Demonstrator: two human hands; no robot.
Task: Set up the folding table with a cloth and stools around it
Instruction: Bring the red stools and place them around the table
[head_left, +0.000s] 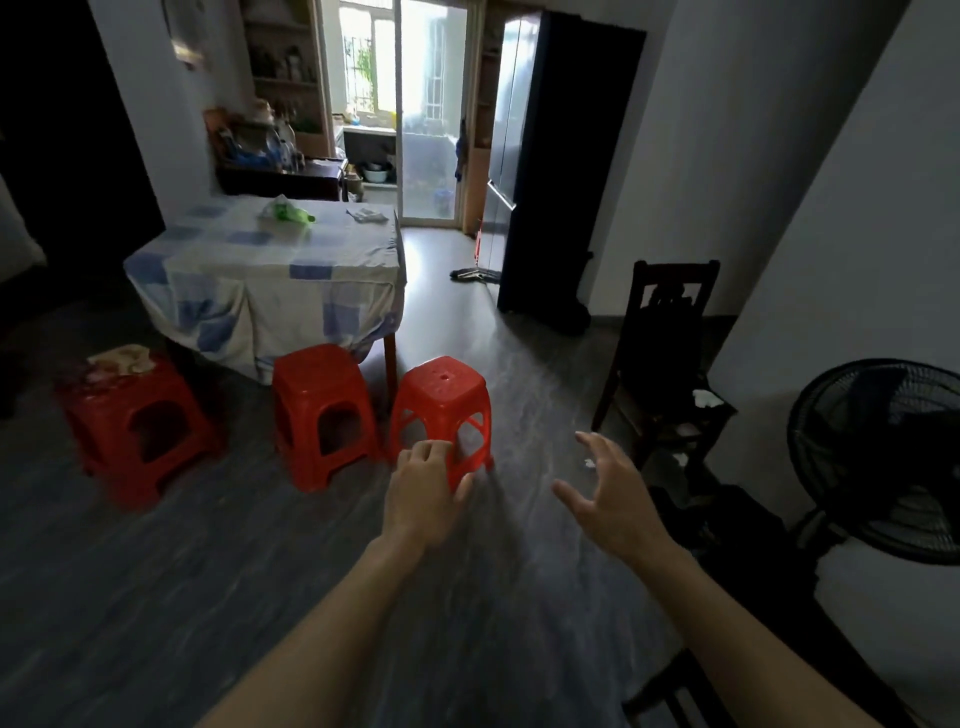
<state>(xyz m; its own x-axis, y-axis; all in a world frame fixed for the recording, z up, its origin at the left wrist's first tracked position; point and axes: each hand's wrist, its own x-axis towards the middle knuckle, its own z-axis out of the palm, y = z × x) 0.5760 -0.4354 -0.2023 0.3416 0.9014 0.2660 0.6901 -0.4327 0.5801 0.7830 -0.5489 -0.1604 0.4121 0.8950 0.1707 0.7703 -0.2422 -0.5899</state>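
**Q:** From the head camera, where is there room to walk?

**A:** A broad strip of grey floor (519, 322) runs from the viewer to a bright glass door (431, 130) at the back. On its left edge stands the folding table (390, 358), draped in a blue-and-white checked cloth (270, 270). On its right edge are one dark wooden chair (670, 353) and one black round fan (883, 457).

**Q:** And the stools?

**A:** Three red plastic stools (322, 405) stand in a row along the table's near side. The rightmost stool (441, 395) sits just off the corner leg. The leftmost stool (137, 415) carries a crumpled rag (124, 358).

**Q:** The hands?

**A:** Two, both stretched forward. The left hand (423, 488) has loosely curled fingers, holds nothing, and overlaps the rightmost stool's base in view. The right hand (608, 493) is spread wide over bare floor, holding nothing.
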